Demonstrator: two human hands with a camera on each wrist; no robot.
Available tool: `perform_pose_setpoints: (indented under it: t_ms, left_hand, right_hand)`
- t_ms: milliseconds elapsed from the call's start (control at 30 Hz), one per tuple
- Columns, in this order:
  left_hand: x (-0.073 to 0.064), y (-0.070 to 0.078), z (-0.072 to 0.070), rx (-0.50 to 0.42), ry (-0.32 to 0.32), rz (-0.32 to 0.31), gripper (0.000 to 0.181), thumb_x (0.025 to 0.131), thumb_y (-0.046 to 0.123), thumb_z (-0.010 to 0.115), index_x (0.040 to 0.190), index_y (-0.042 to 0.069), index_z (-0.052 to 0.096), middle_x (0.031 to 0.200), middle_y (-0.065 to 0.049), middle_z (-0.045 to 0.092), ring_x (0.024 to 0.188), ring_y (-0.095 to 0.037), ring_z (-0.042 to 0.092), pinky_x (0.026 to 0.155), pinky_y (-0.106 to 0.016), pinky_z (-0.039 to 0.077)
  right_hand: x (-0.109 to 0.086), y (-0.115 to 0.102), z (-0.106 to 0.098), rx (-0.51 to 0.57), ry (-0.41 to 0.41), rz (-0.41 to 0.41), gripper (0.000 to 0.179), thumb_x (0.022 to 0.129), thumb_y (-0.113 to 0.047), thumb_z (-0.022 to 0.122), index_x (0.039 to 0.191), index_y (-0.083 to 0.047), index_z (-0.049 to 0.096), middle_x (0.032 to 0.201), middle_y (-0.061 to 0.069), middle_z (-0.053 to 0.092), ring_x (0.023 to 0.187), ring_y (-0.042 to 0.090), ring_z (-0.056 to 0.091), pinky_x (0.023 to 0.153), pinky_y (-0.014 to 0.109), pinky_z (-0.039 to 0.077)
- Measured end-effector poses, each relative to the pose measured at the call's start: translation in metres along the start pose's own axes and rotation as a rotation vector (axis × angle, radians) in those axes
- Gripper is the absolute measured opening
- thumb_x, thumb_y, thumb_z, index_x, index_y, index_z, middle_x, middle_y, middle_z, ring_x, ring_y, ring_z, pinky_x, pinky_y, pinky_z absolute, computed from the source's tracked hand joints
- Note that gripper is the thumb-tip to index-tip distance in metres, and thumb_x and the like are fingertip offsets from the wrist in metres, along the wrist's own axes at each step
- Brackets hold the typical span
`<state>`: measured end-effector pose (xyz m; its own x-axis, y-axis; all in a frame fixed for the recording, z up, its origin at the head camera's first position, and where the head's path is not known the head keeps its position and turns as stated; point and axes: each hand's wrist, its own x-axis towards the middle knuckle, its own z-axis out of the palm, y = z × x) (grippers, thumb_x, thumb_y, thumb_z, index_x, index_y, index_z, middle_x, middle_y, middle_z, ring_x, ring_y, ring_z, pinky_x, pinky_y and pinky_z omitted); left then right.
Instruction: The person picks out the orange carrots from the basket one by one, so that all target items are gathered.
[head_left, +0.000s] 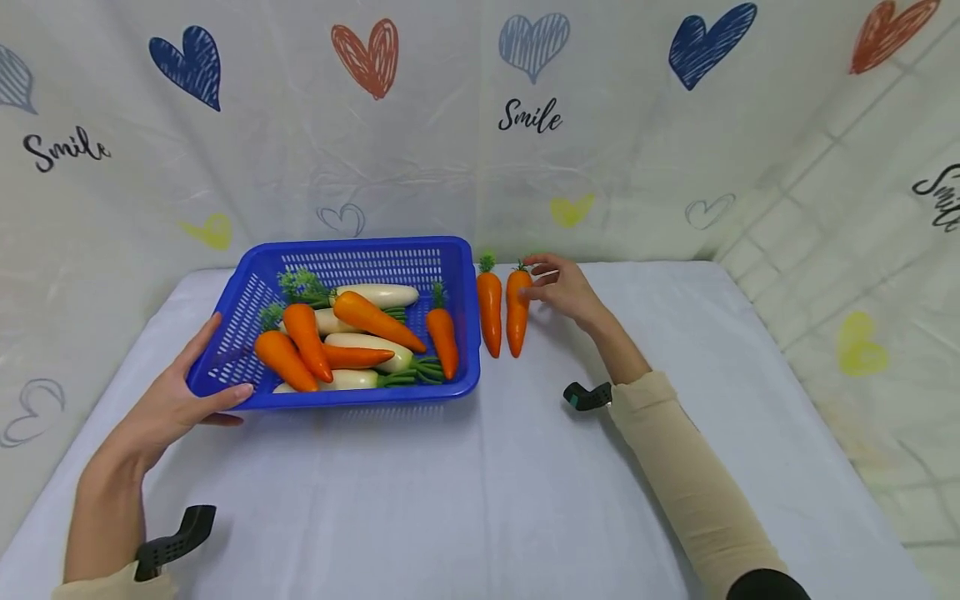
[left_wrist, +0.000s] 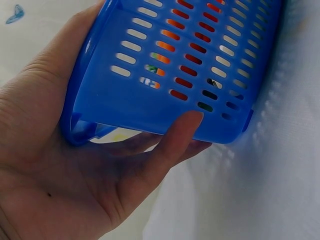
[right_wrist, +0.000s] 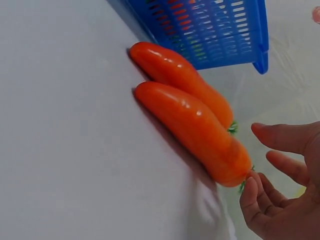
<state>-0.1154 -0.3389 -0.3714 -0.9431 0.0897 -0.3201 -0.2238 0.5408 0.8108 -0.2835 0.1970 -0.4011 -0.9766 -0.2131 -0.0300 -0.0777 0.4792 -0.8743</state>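
A blue plastic basket (head_left: 360, 400) with slotted walls holds several orange carrots (head_left: 371, 319) and white radishes (head_left: 358, 381) with green stems. My left hand (head_left: 168, 400) grips its near left corner, thumb on the front and fingers along the left side. Right of the basket, two carrots lie side by side on the cloth, a left one (head_left: 490, 312) and a right one (head_left: 517, 317), leafy ends away from me. My right hand (head_left: 568, 293) is at the right carrot's leafy end; in the right wrist view its fingertips (right_wrist: 250, 186) touch that end, thumb apart.
A white cloth (head_left: 360, 500) covers the table. Behind it hangs a pale sheet (head_left: 442, 150) with printed hearts and "Smile" lettering, which also runs along the right side. Each wrist wears a black camera mount (head_left: 176, 542).
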Motion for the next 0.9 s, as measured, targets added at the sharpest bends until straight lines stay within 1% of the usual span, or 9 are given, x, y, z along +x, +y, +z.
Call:
perform_pose_setpoints:
  t_ms: [133, 233, 367, 500, 667, 800, 900]
  left_hand:
    - [0.0, -0.001, 0.0, 0.002, -0.002, -0.002, 0.102, 0.101, 0.036, 0.067, 0.158, 0.056, -0.016, 0.17, -0.035, -0.006, 0.102, -0.015, 0.064, 0.079, -0.034, 0.066]
    - [0.002, -0.002, 0.001, 0.008, -0.005, -0.005, 0.103, 0.101, 0.037, 0.067, 0.158, 0.056, -0.016, 0.17, -0.035, -0.006, 0.104, -0.017, 0.064, 0.079, -0.033, 0.066]
    - [0.002, -0.002, 0.0, 0.005, -0.003, -0.002, 0.103, 0.101, 0.036, 0.068, 0.158, 0.056, -0.016, 0.17, -0.035, -0.004, 0.102, -0.016, 0.065, 0.079, -0.034, 0.066]
    - [0.002, -0.001, 0.0, -0.001, -0.001, 0.001, 0.102, 0.101, 0.036, 0.068, 0.158, 0.057, -0.015, 0.17, -0.034, -0.004, 0.103, -0.017, 0.064, 0.08, -0.036, 0.066]
    - [0.0, -0.001, 0.0, 0.003, 0.005, -0.007, 0.102, 0.101, 0.037, 0.067, 0.157, 0.057, -0.016, 0.17, -0.034, -0.006, 0.106, -0.022, 0.063, 0.08, -0.036, 0.066]
    - [0.001, -0.002, 0.001, 0.004, 0.007, -0.008, 0.103, 0.101, 0.037, 0.067, 0.158, 0.055, -0.016, 0.17, -0.034, -0.006, 0.107, -0.022, 0.063, 0.08, -0.035, 0.066]
    - [0.001, -0.002, 0.001, 0.006, 0.011, -0.004, 0.103, 0.101, 0.037, 0.068, 0.158, 0.055, -0.016, 0.17, -0.034, -0.004, 0.105, -0.021, 0.064, 0.08, -0.035, 0.066]
  right_hand:
    - [0.001, -0.006, -0.001, 0.003, 0.003, -0.016, 0.054, 0.094, -0.018, 0.076, 0.144, -0.008, 0.058, 0.143, 0.02, 0.059, 0.125, 0.038, 0.06, 0.104, 0.048, 0.056]
    - [0.0, -0.011, 0.0, 0.013, -0.004, -0.031, 0.053, 0.095, -0.019, 0.075, 0.144, -0.009, 0.059, 0.144, 0.02, 0.059, 0.127, 0.037, 0.059, 0.106, 0.05, 0.055]
    - [-0.003, -0.018, 0.002, 0.031, -0.015, -0.061, 0.048, 0.096, -0.017, 0.074, 0.142, -0.009, 0.06, 0.143, 0.02, 0.06, 0.127, 0.036, 0.061, 0.105, 0.046, 0.056]
    - [-0.005, -0.027, 0.006, 0.046, -0.003, -0.085, 0.043, 0.096, -0.016, 0.074, 0.137, -0.01, 0.064, 0.139, 0.017, 0.063, 0.122, 0.033, 0.064, 0.103, 0.043, 0.058]
    - [-0.008, -0.039, 0.012, 0.059, -0.002, -0.128, 0.04, 0.096, -0.016, 0.075, 0.134, -0.011, 0.066, 0.133, 0.012, 0.067, 0.115, 0.029, 0.066, 0.102, 0.044, 0.057]
    - [-0.011, -0.048, 0.015, 0.059, -0.013, -0.166, 0.038, 0.097, -0.015, 0.073, 0.134, -0.011, 0.066, 0.133, 0.013, 0.067, 0.114, 0.028, 0.067, 0.103, 0.045, 0.057]
    - [-0.015, -0.056, 0.017, 0.069, -0.025, -0.187, 0.036, 0.097, -0.014, 0.073, 0.133, -0.011, 0.066, 0.133, 0.015, 0.066, 0.114, 0.028, 0.067, 0.102, 0.043, 0.058]
